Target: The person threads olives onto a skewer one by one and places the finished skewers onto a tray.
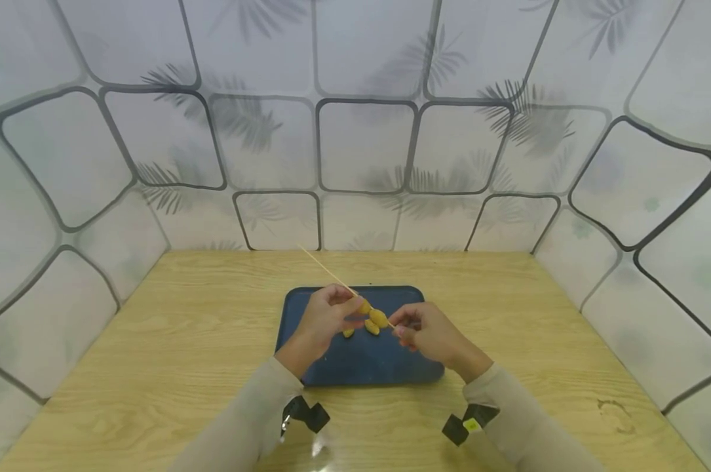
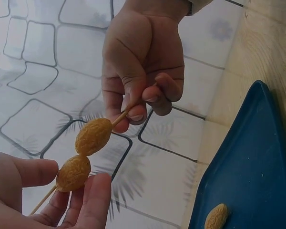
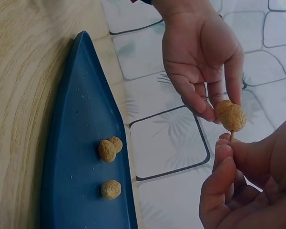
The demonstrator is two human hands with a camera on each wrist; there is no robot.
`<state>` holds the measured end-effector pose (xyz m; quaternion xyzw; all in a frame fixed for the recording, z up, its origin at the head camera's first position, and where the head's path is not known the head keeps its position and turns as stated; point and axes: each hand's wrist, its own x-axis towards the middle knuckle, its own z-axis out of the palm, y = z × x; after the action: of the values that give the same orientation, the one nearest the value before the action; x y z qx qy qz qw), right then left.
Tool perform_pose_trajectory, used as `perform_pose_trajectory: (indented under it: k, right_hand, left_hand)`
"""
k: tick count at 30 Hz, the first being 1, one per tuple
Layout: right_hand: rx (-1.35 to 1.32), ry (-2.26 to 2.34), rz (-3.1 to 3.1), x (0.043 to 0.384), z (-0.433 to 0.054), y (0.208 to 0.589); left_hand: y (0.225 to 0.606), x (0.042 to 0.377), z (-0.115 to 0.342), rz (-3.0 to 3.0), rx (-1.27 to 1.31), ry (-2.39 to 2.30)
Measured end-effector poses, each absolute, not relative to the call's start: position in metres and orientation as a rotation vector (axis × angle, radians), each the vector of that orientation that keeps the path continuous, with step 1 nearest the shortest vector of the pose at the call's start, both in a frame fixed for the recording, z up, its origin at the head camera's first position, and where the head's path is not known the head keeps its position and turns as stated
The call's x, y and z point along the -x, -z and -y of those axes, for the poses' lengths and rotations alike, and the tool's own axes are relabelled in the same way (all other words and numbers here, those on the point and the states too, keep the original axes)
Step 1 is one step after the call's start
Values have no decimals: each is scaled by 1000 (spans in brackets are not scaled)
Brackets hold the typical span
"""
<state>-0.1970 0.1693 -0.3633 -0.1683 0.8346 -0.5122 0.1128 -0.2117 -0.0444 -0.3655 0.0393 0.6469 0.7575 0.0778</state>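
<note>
A thin wooden skewer [image 1: 327,268] runs through two wrinkled, yellow-brown oval pieces, which sit end to end near its right end. My left hand [image 1: 324,321] pinches the left piece [image 2: 74,173] between thumb and fingers, and the long bare part of the skewer sticks out past it, up and to the left. The right piece [image 2: 93,136] lies between my two hands. Just beyond it, my right hand [image 1: 430,333] pinches the short end of the skewer with thumb and fingertips. Both hands are held above the blue tray [image 1: 373,370].
Three loose wrinkled pieces, one of them a single piece [image 3: 111,189], lie on the tray; two of them touch or overlap in the right wrist view. The tray stands on a wooden table [image 1: 202,341]. Patterned white walls [image 1: 361,144] enclose the table's back and sides.
</note>
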Motion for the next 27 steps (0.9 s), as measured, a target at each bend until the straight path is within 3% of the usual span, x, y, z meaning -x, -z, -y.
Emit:
perform_pose_trajectory:
  k: [27]
  right_hand:
    - [459, 1724, -2266, 200, -197, 375]
  left_hand:
    - [400, 236, 55, -2083, -79, -1931]
